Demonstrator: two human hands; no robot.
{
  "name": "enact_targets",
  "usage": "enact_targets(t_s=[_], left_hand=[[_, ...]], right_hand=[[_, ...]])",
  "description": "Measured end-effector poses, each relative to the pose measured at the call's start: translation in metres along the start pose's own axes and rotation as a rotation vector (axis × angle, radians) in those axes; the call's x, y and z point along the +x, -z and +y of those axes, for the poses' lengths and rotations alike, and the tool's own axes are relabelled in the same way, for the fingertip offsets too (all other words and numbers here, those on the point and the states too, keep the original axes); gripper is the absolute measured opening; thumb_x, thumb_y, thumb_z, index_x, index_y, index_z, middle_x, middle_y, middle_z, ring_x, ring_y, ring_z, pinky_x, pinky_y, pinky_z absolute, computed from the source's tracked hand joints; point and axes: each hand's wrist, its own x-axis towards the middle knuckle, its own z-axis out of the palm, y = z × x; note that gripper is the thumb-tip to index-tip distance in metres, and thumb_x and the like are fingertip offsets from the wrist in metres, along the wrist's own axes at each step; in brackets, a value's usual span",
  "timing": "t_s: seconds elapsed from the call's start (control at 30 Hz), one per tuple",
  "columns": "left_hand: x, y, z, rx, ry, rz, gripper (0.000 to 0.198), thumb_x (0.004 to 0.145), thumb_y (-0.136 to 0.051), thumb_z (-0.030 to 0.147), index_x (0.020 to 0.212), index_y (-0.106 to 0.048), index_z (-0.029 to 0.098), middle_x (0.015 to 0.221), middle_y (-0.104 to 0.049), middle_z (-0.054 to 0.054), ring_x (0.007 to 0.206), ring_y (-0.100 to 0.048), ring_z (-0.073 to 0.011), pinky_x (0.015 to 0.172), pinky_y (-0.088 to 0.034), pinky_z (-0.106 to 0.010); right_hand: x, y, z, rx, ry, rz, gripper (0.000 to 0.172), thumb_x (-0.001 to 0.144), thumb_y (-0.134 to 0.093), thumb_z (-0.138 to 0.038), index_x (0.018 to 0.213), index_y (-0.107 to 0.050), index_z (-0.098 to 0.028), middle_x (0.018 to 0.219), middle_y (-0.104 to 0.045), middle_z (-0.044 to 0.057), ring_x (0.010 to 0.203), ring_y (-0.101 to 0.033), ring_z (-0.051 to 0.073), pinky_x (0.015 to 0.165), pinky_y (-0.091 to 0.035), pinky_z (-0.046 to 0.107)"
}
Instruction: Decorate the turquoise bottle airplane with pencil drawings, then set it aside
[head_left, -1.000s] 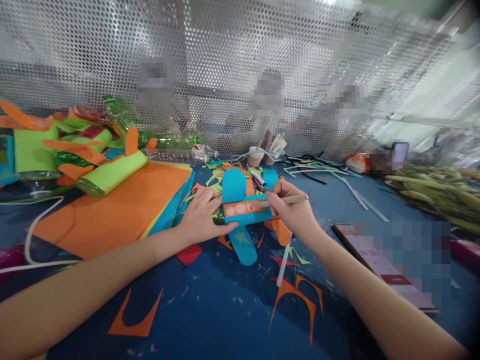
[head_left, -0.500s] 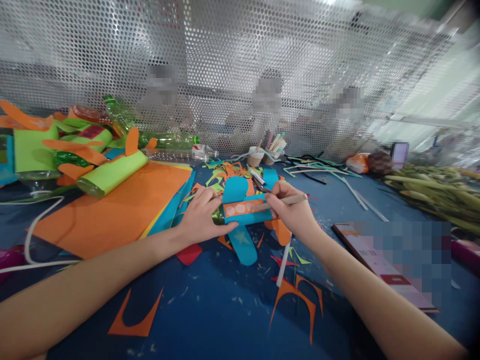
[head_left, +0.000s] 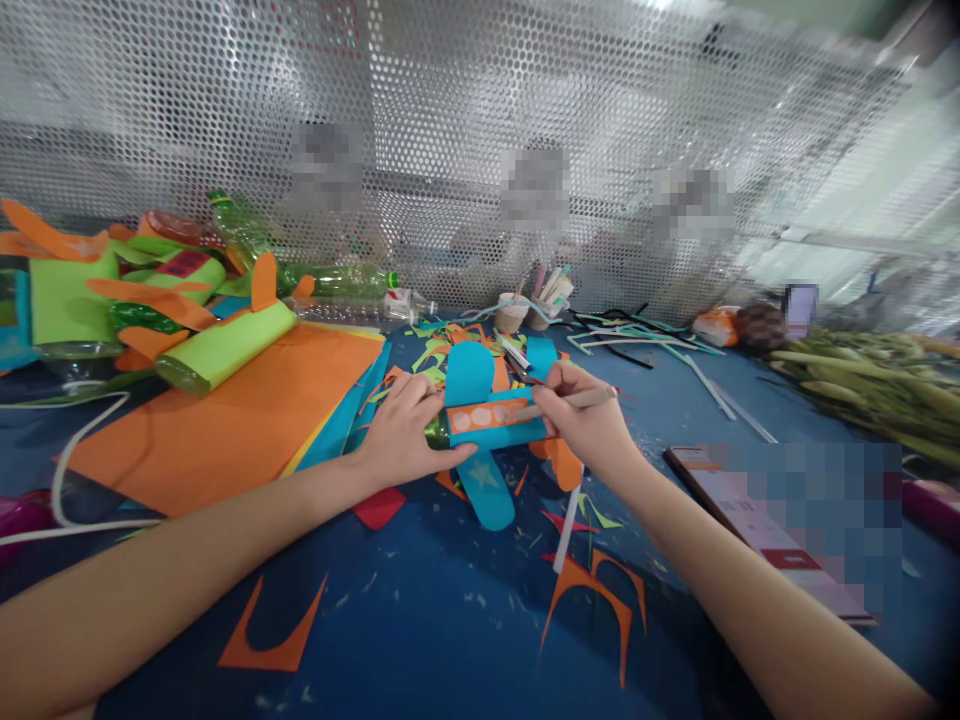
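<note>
While a blue worktop (head_left: 420,620) spreads beneath, the paper-wrapped bottle (head_left: 495,437) between both hands looks light and easily dented, best held by its green end (head_left: 437,432), which the left hand (head_left: 401,430) clasps; the right hand (head_left: 577,405) pinches a pen (head_left: 600,397).

Blue desk (head_left: 420,630), pale scuffs. Left: stack of orange, yellow and blue paper sheets (head_left: 247,430). Near side: 1 U-shaped orange paper offcut (head_left: 264,658). Centre: 1 red paper scrap (head_left: 379,509), 1 thin white stick (head_left: 567,534). Right: 1 flat rectangular phone (head_left: 757,530), screen lit. Far side: 2 small pale cups (head_left: 511,319). Right rear: long yellow-green plant stalks (head_left: 855,385).
</note>
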Motion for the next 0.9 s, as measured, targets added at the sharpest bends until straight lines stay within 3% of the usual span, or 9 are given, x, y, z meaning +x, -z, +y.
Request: enact_targets(t_s=[0.9], left_hand=[[-0.0008, -0.0002, 0.0002, -0.008, 0.005, -0.004, 0.041, 0.071, -0.065, 0.057, 0.076, -0.052, 0.018, 0.081, -0.046, -0.005, 0.081, -0.046, -0.0222, 0.075, -0.045, -0.04]], right_hand=[[-0.0009, 0.0001, -0.0057, 0.03, -0.01, 0.011, 0.023, 0.074, -0.056, -0.022, 0.06, -0.038, -0.024, 0.039, -0.046, -0.007, 0.037, -0.04, 0.011, 0.04, -0.029, 0.024]])
